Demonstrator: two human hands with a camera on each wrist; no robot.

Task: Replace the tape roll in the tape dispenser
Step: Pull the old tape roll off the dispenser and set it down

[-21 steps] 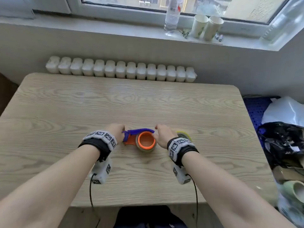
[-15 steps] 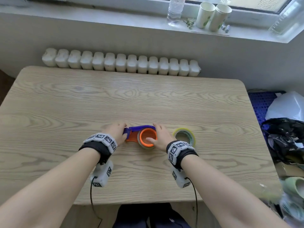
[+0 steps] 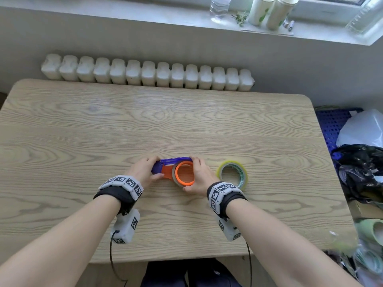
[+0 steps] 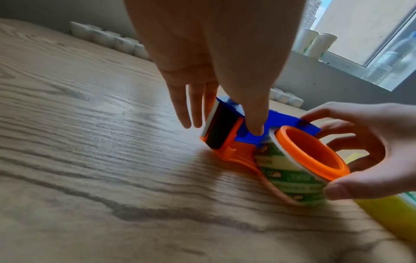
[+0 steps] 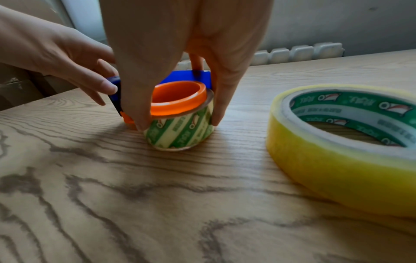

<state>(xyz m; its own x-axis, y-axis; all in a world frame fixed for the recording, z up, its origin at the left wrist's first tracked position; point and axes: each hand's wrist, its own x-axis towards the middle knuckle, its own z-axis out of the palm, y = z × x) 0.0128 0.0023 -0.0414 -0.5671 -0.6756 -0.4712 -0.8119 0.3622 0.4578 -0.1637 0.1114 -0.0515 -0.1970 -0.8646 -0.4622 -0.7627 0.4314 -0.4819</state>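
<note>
Orange-hubbed tape dispenser point(image 3: 172, 168) near bench point(image 3: 186, 125) front edge: left hand point(image 3: 143, 172) fingers pinching its blade end, right hand point(image 3: 202, 176) fingers curling round spent roll point(image 5: 180, 129); pull straight off hub.

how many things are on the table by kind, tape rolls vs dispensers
tape rolls: 2, the spent roll on the dispenser's orange hub and the full yellow roll lying flat beside it
tape dispensers: 1, the blue and orange dispenser
total: 3
</note>
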